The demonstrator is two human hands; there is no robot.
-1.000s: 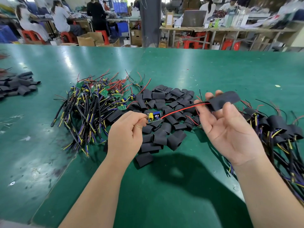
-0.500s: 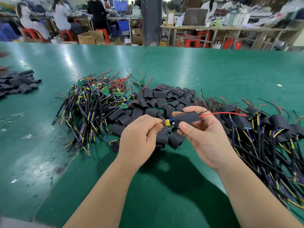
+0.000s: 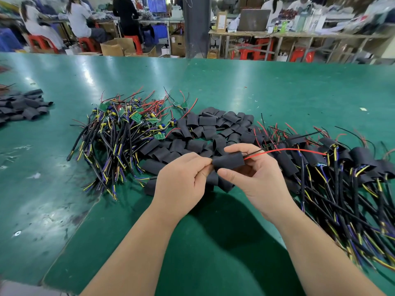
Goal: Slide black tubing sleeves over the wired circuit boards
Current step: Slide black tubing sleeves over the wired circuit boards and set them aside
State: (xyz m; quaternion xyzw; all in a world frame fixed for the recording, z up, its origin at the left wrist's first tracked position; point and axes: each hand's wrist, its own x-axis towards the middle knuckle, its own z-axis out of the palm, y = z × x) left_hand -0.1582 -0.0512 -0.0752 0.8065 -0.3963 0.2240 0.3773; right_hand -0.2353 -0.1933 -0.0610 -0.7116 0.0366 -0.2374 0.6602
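Black tubing sleeve [image 3: 228, 160] is held above the green surface [image 3: 277, 92], near the loose sleeve pile [image 3: 213, 129]; the right hand [image 3: 263, 178] pinches it between thumb and fingers, the left hand [image 3: 181, 184] pinches its left end. A red wire [image 3: 284, 151] leaves its right end.

Both bare forearms were stretched forward and angled inward, so that the hands were brought close together. The left hand [image 3: 181, 182] was curled, its thumb and fingertips pinched on the left end of a black sleeve [image 3: 228, 161]. The sleeve was gripped by the right hand [image 3: 258, 178], thumb beneath and fingers curled over it.
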